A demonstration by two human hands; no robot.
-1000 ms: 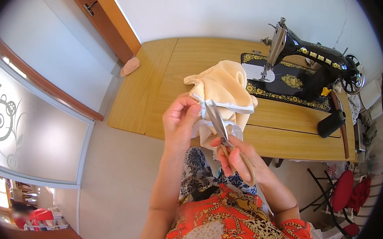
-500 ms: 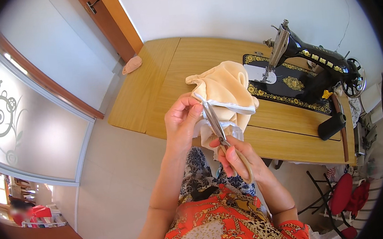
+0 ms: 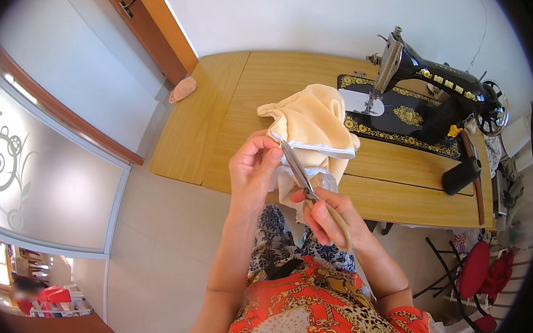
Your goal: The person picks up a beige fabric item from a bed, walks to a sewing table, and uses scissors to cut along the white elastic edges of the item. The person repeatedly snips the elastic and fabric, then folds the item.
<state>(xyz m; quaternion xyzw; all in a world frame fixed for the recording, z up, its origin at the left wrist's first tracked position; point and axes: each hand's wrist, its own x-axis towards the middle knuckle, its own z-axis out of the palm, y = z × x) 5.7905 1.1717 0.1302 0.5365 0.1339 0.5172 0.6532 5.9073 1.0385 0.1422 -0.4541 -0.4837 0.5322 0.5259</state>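
Observation:
A peach-yellow fabric piece (image 3: pixel 312 116) with a white zipper (image 3: pixel 324 149) along its lower edge lies partly on the table, its near part hanging over the front. My left hand (image 3: pixel 254 166) pinches the zipper's left end between thumb and fingers. In my right hand (image 3: pixel 331 214) is a pair of scissors (image 3: pixel 300 171) with tan handles, the fingers wrapped round them. The blades point up and left, their tips right at the zipper end beside my left fingertips. Whether a thread lies between the blades is too small to tell.
A black sewing machine (image 3: pixel 438 84) with gold decoration stands on the right of the wooden table (image 3: pixel 225 116). Near it lies a black thread cone (image 3: pixel 462 176). A pink cloth bundle (image 3: pixel 183 90) rests at the table's far left corner. A red-seated chair (image 3: pixel 473 269) stands lower right.
The scissor blades have come closer together, and the handles in my right hand have drawn in. My left hand and the fabric stay almost where they were.

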